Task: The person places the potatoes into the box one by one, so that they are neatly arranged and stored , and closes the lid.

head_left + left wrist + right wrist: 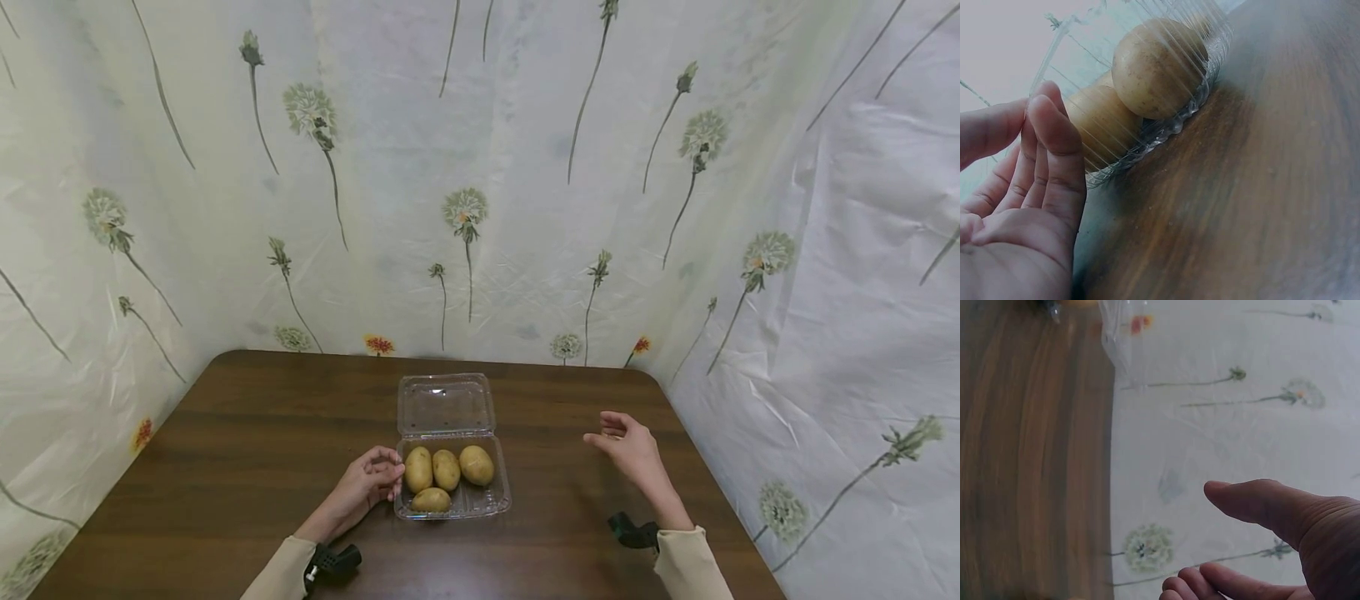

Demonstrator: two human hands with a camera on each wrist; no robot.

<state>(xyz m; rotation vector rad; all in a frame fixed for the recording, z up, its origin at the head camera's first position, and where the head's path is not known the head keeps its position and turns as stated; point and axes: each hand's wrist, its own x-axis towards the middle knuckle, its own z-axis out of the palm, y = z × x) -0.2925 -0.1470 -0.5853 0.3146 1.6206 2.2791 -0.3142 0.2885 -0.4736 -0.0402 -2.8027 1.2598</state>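
Note:
A clear plastic clamshell container stands on the table with its lid folded back, away from me. Several yellow-brown potatoes lie inside, among them a rounder potato at the right and a smaller potato at the front. My left hand pinches the container's left rim between thumb and fingers; the left wrist view shows the fingertips at the rim, close to a potato. To the right of the container, my right hand hangs over the table, fingers loosely bent, holding nothing.
The dark brown wooden table has rounded far corners. A pale curtain printed with dandelions hangs behind it and along both sides. Each wrist carries a black camera mount, such as the right mount.

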